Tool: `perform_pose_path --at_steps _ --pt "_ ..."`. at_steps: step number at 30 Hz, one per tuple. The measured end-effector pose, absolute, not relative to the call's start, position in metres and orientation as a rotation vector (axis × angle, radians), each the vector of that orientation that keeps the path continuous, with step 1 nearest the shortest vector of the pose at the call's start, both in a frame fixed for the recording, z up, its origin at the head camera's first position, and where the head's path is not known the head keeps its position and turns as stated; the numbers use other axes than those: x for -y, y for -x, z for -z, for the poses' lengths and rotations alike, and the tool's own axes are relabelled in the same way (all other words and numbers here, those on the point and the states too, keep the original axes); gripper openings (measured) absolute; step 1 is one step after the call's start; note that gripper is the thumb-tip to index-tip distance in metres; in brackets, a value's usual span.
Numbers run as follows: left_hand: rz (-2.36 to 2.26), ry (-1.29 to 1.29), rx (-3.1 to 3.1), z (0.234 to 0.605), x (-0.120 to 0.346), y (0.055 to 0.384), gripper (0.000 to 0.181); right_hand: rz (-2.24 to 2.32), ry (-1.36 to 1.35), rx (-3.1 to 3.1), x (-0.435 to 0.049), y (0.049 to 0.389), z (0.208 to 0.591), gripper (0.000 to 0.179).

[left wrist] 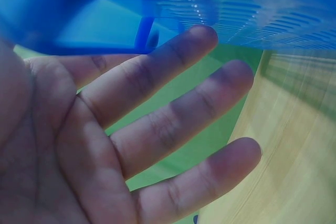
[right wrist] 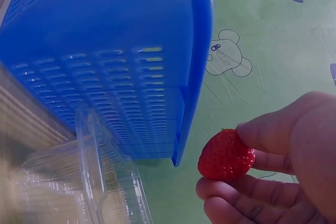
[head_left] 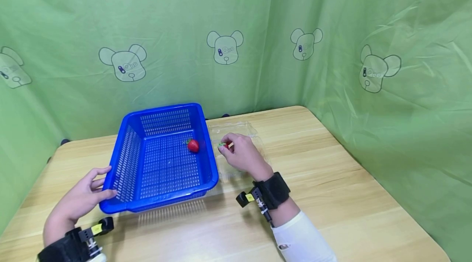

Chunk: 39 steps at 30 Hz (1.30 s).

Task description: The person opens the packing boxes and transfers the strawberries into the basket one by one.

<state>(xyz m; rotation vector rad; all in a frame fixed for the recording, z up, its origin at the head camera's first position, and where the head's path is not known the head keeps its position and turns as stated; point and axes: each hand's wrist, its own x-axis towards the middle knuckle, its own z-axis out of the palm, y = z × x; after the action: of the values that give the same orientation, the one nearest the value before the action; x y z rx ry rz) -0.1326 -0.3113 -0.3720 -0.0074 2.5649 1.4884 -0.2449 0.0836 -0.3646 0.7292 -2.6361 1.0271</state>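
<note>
My left hand [head_left: 82,194] grips the left rim of a blue plastic basket [head_left: 158,204], with the thumb over the rim and the other fingers outside the wall. In the left wrist view those fingers [left wrist: 181,124] spread out below the blue wall. One red strawberry [head_left: 193,145] with green leaves lies in the basket, near its right wall. Between thumb and fingertips my right hand [head_left: 243,153] pinches another strawberry [right wrist: 226,156], just outside the basket's right rim. Beneath that hand a clear plastic container [right wrist: 105,177] stands beside the basket, partly hidden by the hand.
Basket and container are on a light wooden table [head_left: 324,196]. A green curtain [head_left: 177,16] printed with bear heads hangs behind the table and along its sides. Each wrist wears a black strap [head_left: 274,190] with a small camera.
</note>
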Motion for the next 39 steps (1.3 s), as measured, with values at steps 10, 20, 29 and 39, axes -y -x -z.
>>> perform_pose_path --at_steps 10,20,29,39 --pt "-1.498 0.017 -2.561 0.370 0.310 0.132 0.072 -1.079 -0.723 2.603 -0.081 0.243 0.363 0.014" --pt "-1.489 0.025 -2.562 0.372 0.312 0.134 0.072 -1.131 -0.769 2.544 -0.076 0.236 0.358 0.014" --pt "-1.502 0.034 -2.551 0.374 0.313 0.133 0.075 -1.126 -0.800 2.525 -0.073 0.231 0.356 0.015" --pt "-1.516 0.018 -2.564 0.373 0.311 0.133 0.073 -1.118 -0.927 2.433 -0.064 0.225 0.358 0.015"
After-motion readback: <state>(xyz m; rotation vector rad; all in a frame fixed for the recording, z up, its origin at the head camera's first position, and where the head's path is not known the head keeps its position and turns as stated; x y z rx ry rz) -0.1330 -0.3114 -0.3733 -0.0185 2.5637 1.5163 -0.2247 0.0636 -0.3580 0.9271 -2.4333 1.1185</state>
